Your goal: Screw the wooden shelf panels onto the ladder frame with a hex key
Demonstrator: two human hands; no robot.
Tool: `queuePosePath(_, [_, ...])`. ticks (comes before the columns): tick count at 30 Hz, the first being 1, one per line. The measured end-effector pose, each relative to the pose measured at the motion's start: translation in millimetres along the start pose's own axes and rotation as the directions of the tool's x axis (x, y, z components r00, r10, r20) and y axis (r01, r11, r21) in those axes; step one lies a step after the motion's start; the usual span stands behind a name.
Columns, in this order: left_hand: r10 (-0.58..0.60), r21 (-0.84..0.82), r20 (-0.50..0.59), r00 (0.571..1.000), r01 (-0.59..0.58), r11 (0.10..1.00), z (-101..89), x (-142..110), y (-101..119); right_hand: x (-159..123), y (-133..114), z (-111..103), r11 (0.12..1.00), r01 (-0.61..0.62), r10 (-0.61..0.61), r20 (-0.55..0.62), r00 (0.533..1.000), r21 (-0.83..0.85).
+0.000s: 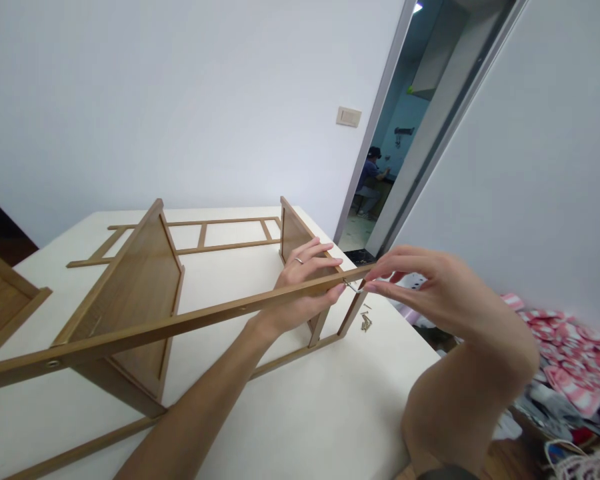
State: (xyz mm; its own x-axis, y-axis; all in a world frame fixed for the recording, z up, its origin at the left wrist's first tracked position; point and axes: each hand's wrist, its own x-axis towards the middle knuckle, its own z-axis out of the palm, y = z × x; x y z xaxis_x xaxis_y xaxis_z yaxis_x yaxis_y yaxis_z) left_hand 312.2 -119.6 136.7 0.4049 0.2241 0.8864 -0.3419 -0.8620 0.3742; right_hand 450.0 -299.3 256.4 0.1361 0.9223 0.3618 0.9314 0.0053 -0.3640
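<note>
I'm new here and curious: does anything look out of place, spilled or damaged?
Mostly the cloth heap at right: it's crumpled and jumbled. The screws lie loose and untidy on the table. Nothing looks clearly broken.

From here the table (330, 407) looks smooth and nearly matt. Above the table, the long rail (190, 325) is satin-finished wood with a metal insert (53, 364) sunk into it; on the table, the shelf panel (147, 287) shows wood grain. Over the table's right side the hex key (353, 288) is shiny metal, the screws (366, 323) below it brassy. Beside the table lies soft, crumpled cloth (570, 347); behind the table, a smooth matt wall (205, 100).
</note>
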Motion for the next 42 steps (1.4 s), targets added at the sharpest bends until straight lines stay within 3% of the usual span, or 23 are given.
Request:
queuePosePath(8, [0.006,0.005,-0.002,1.000,-0.006,1.000,-0.2,0,1,-8,-13,6,0.965,-0.037,0.024,-0.053,0.998,-0.259])
queuePosePath(13, [0.004,0.010,-0.005,1.000,-0.004,1.000,0.1,0,1,-7,-16,7,0.969,-0.109,0.126,0.066,0.990,-0.220])
queuePosePath(16, [0.009,0.013,0.000,1.000,-0.009,1.000,0.0,1,1,-7,-18,10,0.973,-0.077,0.108,0.131,0.986,-0.218])
queuePosePath(31, [-0.043,-0.005,-0.007,0.999,0.043,0.999,2.3,-3,-2,-11,-25,21,0.976,-0.090,0.131,0.200,0.971,-0.201])
queuePosePath(37, [-0.033,-0.004,0.007,0.999,0.033,0.999,0.7,-3,-3,-10,-29,23,0.981,-0.001,0.034,0.166,0.986,-0.193])
queuePosePath(42, [-0.027,0.011,0.022,0.999,0.027,1.000,-2.5,-2,-2,-6,-27,21,0.985,0.046,-0.009,0.224,0.974,-0.164])
